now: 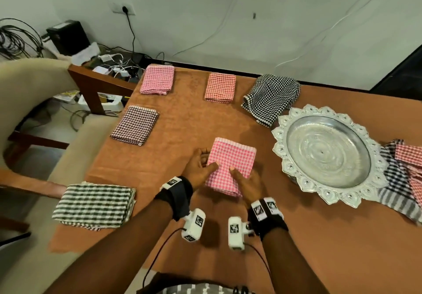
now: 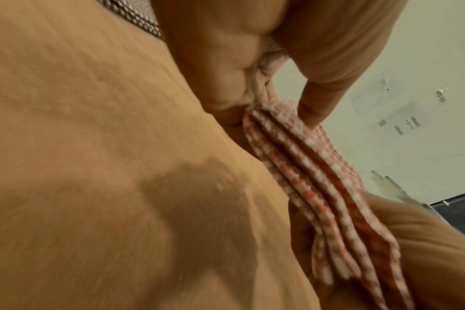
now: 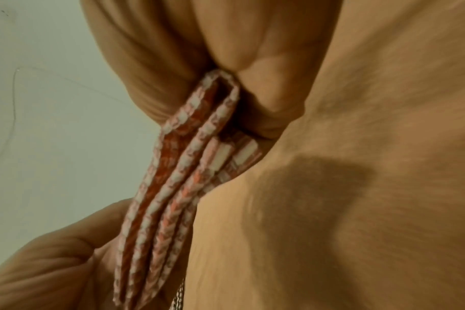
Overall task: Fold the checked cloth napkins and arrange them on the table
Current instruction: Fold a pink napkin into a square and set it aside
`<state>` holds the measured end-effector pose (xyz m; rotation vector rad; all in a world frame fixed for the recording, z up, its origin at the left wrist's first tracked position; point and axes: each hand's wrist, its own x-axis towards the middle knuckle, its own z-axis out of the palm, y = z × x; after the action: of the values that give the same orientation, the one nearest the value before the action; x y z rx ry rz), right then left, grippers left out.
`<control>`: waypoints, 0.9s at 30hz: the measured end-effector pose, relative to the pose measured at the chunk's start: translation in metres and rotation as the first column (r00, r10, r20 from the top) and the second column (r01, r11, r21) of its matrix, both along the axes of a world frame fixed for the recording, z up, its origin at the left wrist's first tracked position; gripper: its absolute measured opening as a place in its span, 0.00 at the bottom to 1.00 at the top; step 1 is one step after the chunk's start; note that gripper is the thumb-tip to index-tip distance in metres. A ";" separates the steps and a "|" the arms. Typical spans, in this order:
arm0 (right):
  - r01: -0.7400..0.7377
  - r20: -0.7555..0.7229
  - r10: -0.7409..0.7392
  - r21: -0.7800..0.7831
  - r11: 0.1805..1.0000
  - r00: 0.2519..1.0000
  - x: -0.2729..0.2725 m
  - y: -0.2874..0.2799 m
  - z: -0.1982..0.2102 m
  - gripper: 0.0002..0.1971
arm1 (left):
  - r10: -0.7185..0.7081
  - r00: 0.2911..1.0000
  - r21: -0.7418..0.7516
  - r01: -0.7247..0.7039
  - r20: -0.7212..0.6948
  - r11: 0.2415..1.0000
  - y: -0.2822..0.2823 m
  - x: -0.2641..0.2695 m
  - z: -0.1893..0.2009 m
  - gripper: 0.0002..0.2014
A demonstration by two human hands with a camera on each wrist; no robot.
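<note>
green checked napkin (image 1: 94,204) folded at desk's (image 1: 189,115) near left corner; brown one (image 1: 135,125) and pink one (image 1: 157,79) up the left side, orange one (image 1: 220,87) at far centre. all lie flat and well apart. left hand (image 1: 198,170) pinches the left edge of the pink checked napkin (image 1: 231,164), thumb on top, fingers (image 1: 204,152) curled under. right hand (image 1: 247,185) pinches its near edge the same way; wrist views show the stacked layers clamped. napkin sits centre-near, directly ahead of both hands, long axis running away and slightly right. likely next: set it down in an open spot. right of it, a loose black checked cloth (image 1: 271,97), silver tray (image 1: 328,154), unfolded heap (image 1: 402,177).
</note>
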<state>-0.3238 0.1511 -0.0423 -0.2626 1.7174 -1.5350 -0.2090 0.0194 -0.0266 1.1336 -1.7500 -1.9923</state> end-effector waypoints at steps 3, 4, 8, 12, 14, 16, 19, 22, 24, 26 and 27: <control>-0.003 -0.071 0.004 0.024 1.000 0.997 -0.025 -0.052 0.005 0.13 | 0.046 0.999 -0.100 -0.045 0.006 0.994 -0.027 -0.005 0.002 0.28; -0.009 -0.144 0.021 0.083 0.996 0.989 -0.031 -0.066 0.005 0.17 | 0.053 0.998 -0.132 -0.048 0.037 0.990 -0.034 -0.006 -0.001 0.31; 0.047 -0.633 0.446 0.607 0.794 0.633 -0.040 -0.084 -0.019 0.43 | 0.058 0.931 -0.398 0.097 0.359 0.912 -0.040 0.008 -0.021 0.39; -0.127 -0.616 0.736 0.736 0.665 0.281 -0.002 -0.074 -0.043 0.33 | -0.087 0.861 -0.547 0.393 0.502 0.739 -0.020 0.029 -0.049 0.34; -0.140 -0.541 0.803 0.801 0.583 0.249 0.008 -0.070 -0.055 0.31 | -0.177 0.760 -0.513 0.572 0.626 0.640 -0.010 0.034 -0.063 0.35; -0.135 -0.522 0.805 0.809 0.572 0.283 0.002 -0.079 -0.060 0.30 | -0.206 0.660 -0.459 0.681 0.723 0.571 -0.005 0.035 -0.070 0.38; -0.143 -0.515 0.809 0.811 0.567 0.282 -0.011 -0.094 -0.062 0.29 | -0.212 0.586 -0.411 0.741 0.782 0.531 -0.006 0.034 -0.067 0.41; -0.147 -0.515 0.812 0.812 0.565 0.275 -0.020 -0.099 -0.065 0.29 | -0.220 0.547 -0.377 0.766 0.808 0.521 -0.008 0.032 -0.063 0.41; -0.153 -0.497 0.822 0.822 0.549 0.279 -0.023 -0.102 -0.065 0.29 | -0.223 0.532 -0.363 0.774 0.817 0.519 -0.008 0.031 -0.061 0.41; -0.164 -0.484 0.830 0.827 0.538 0.278 -0.023 -0.102 -0.061 0.29 | -0.212 0.510 -0.351 0.786 0.833 0.509 -0.006 0.031 -0.059 0.40; -0.174 -0.473 0.837 0.831 0.528 0.277 -0.023 -0.102 -0.058 0.30 | -0.208 0.493 -0.340 0.795 0.845 0.502 -0.006 0.030 -0.057 0.40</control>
<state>-0.3470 0.0493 -0.1002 -1.3214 2.3885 -0.0536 -0.1788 0.0137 -0.0831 1.1758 -3.2812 -0.7052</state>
